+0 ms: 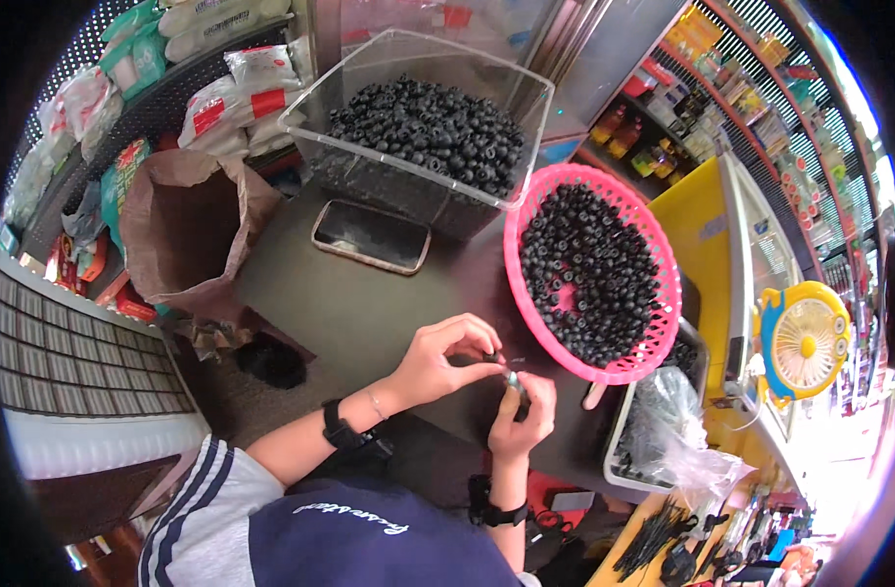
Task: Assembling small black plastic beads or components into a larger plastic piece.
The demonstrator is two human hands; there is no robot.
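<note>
Above the dark table (447, 284), my two hands nearly meet. My left hand (433, 364) is closed in a pinch, with a small black part (491, 357) at the thumb and fingertips. My right hand (526, 421) is also closed, its thumb and fingers on a small piece with a pale, shiny tip (512, 378); its exact kind is too small to tell. Beyond my right hand stands a pink plastic basket (515, 269) holding many small black ring-like parts. Farther back, a clear plastic bin (396, 166) is heaped with similar black parts.
A dark flat phone-like object (369, 237) lies before the bin. An open brown paper bag (154, 245) stands left. At right are a white-rimmed tray (612, 470), a clear plastic bag (667, 416), a yellow box (697, 210) and a small fan (807, 342).
</note>
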